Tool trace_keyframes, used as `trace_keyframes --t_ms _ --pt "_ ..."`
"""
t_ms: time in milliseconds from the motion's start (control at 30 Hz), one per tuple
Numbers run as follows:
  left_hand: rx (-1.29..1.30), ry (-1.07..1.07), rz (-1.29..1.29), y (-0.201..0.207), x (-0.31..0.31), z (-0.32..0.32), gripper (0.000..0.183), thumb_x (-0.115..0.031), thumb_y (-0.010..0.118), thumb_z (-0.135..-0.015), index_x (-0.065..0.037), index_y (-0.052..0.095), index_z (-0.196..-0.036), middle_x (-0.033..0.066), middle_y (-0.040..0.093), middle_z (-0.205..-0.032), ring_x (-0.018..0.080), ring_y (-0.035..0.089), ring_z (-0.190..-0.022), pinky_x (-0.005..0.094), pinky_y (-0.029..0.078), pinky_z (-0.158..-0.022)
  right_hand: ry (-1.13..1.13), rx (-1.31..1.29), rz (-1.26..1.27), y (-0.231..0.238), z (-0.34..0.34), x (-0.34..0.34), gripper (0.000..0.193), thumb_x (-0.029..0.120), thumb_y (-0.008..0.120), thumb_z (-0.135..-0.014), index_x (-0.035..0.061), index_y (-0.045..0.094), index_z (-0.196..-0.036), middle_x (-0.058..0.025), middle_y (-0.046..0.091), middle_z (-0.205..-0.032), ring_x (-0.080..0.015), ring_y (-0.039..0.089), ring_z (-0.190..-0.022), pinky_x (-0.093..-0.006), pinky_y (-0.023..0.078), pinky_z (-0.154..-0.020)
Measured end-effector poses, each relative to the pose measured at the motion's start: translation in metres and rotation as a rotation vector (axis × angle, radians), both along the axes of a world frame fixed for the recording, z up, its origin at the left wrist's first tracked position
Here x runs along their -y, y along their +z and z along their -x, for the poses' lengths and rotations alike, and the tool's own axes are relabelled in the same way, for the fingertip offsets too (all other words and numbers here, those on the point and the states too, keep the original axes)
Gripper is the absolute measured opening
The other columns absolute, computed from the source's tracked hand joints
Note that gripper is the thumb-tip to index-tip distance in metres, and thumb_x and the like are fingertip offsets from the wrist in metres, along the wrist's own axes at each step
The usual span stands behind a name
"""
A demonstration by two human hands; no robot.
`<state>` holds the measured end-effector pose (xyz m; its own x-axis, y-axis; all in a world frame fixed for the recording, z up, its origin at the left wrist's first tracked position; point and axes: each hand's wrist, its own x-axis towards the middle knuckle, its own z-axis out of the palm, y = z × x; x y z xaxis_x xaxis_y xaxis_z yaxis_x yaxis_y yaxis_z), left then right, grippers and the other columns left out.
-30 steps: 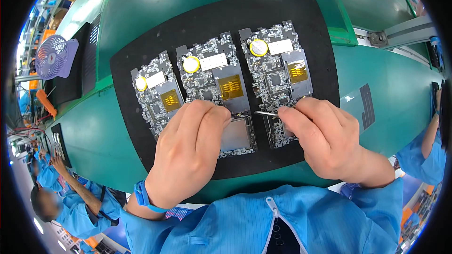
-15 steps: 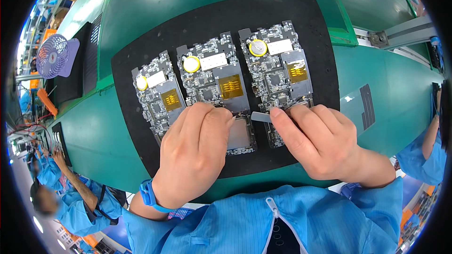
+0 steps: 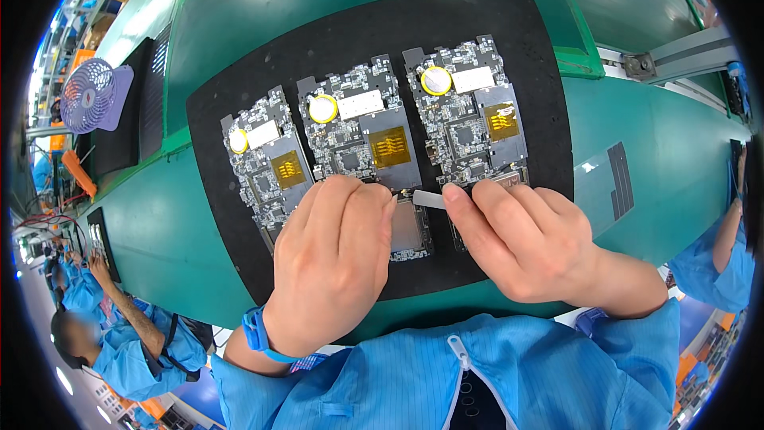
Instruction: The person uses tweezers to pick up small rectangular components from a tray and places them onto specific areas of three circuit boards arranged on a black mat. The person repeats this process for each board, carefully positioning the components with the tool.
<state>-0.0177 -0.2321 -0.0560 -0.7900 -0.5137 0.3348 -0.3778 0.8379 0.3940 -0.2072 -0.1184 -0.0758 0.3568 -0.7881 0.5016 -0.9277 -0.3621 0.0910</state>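
Three dark circuit boards lie side by side: a left board [image 3: 264, 184], a middle board [image 3: 349, 162] and a right board [image 3: 464, 135]. Each carries a round, yellow-rimmed coin cell and a square of amber tape. Over the lower part of the middle board, my left hand [image 3: 334, 259] is closed in a pinch; whatever its fingertips hold, if anything, is hidden. My right hand [image 3: 529, 247] pinches a small pale grey strip [image 3: 428, 200] between thumb and fingers, above the lower end of the right board. The strip's free end points left, over the middle board's edge.
Under the boards is a black mat [image 3: 493, 16] on a green table [image 3: 159, 231]. A clear sheet with dark grey strips [image 3: 621, 181] lies to the right. At the left stand a purple fan [image 3: 89, 95] and a dark panel. Another person in blue sits at far left.
My right hand has shifted slightly left, bringing the grey strip closer to my left hand. The left hand has barely moved. The boards stay about where they were.
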Motion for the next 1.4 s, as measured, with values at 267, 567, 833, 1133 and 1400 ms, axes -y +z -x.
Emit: trace_keyframes --t_ms 267,567,833,1133,1400 --pt "0.063 -0.026 -0.092 0.0052 0.0028 -0.0049 0.017 0.002 0.069 -0.078 0.001 0.061 -0.093 0.0122 0.059 -0.087 0.0293 0.061 -0.074 0.0371 0.051 -0.064 -0.004 0.048 -0.042 0.0013 -0.0018 0.0003 0.035 0.01 0.067 -0.072 -0.0025 0.069 -0.105 -0.0099 0.059 -0.092 -0.014 0.057 -0.064 -0.0226 0.039 -0.047" --pt "0.042 -0.028 -0.056 0.0044 0.0014 -0.0024 0.016 0.003 0.069 -0.078 0.001 0.061 -0.091 0.0119 0.058 -0.086 0.0287 0.061 -0.073 0.0367 0.051 -0.063 -0.001 0.025 0.003 -0.0028 -0.0008 0.0017 0.03 0.013 0.064 -0.076 -0.0019 0.069 -0.102 -0.0082 0.06 -0.091 -0.0118 0.053 -0.063 -0.0211 0.036 -0.047" --pt "0.043 -0.011 -0.037 0.0102 0.0007 0.0031 0.009 0.005 0.067 -0.079 0.001 0.061 -0.085 0.0126 0.059 -0.08 0.0295 0.061 -0.069 0.0371 0.05 -0.06 -0.005 0.023 0.02 -0.0039 -0.0027 0.0029 0.029 0.012 0.065 -0.076 -0.0016 0.07 -0.101 -0.008 0.06 -0.09 -0.0122 0.053 -0.062 -0.0212 0.037 -0.047" --pt "0.03 -0.007 -0.045 0.0077 0.0006 0.0032 0.01 0.004 0.067 -0.079 0.001 0.061 -0.086 0.013 0.06 -0.08 0.0302 0.061 -0.069 0.0378 0.05 -0.061 0.004 0.017 0.003 -0.0023 -0.0053 0.005 0.027 0.01 0.066 -0.075 -0.002 0.07 -0.099 -0.0082 0.059 -0.089 -0.0132 0.054 -0.062 -0.0219 0.041 -0.049" --pt "0.055 -0.031 -0.074 0.01 0.0026 0.0025 0.011 0.004 0.067 -0.079 0.001 0.061 -0.087 0.0132 0.059 -0.08 0.0312 0.061 -0.068 0.0391 0.05 -0.06 0.007 0.016 -0.023 0.0012 -0.0058 0.0064 0.027 0.01 0.066 -0.076 -0.0026 0.069 -0.099 -0.0089 0.059 -0.089 -0.0132 0.054 -0.062 -0.0215 0.041 -0.048"
